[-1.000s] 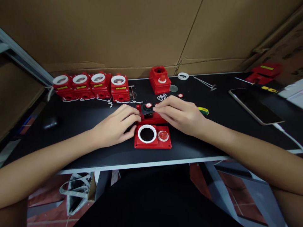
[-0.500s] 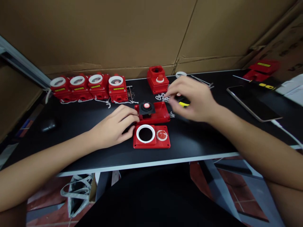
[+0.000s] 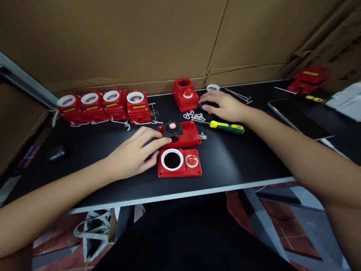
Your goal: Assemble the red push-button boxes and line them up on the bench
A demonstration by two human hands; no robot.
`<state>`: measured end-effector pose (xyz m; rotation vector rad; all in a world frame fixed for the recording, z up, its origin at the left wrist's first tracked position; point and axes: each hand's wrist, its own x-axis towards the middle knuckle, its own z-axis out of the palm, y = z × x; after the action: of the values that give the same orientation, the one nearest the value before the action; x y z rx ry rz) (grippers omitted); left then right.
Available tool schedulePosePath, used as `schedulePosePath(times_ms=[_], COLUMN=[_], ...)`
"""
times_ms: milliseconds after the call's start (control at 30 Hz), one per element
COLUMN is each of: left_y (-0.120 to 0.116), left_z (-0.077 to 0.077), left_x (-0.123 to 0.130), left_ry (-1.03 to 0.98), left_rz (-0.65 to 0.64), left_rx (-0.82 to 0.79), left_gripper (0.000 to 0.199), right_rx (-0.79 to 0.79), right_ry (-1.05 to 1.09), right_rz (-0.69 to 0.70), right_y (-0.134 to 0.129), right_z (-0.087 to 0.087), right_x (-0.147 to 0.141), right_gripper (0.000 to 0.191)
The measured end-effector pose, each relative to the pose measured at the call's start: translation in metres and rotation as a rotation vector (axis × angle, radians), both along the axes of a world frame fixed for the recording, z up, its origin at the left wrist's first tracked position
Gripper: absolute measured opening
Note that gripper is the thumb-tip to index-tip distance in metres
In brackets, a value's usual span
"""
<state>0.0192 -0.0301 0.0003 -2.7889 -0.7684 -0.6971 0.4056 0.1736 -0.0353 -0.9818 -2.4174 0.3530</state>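
Observation:
My left hand holds the left end of an open red box base, its index finger against a black button module with a red-and-white centre. Just in front of the base lies a red cover with a white ring and a clear-red lens. Further back, my right hand has its fingers closed around a second black button module, partly hidden under the hand. Beside that hand, a yellow-green screwdriver lies on the table.
Several red boxes with white rings line the back left. Another red cover stands behind white cords. Small screws lie right of the base. A phone, a second screwdriver and a mouse are at the sides.
My right hand has gone down and back onto the second black module, uncovering the screwdriver. My left index finger has extended to the module in the base. The view has shifted slightly.

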Motion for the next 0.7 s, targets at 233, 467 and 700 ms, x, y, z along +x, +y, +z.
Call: schedulePosePath(times_ms=[233,467,700], left_y=[-0.001,0.0,-0.001], left_z=[0.001,0.0,0.0], left_x=[0.002,0.001,0.0], left_ry=[-0.001,-0.01,0.005], left_rz=[0.005,0.007,0.019], left_rx=[-0.01,-0.014,-0.02], left_gripper=[0.041,0.04,0.04], right_rx=[-0.004,-0.052,-0.17], right_ry=[0.07,0.106,0.268], right_rz=[-0.089,-0.208,-0.331], right_y=[0.007,0.006,0.002], right_z=[-0.004,-0.004,-0.003], right_x=[-0.007,-0.012,-0.018], right_gripper=[0.029,0.02,0.027])
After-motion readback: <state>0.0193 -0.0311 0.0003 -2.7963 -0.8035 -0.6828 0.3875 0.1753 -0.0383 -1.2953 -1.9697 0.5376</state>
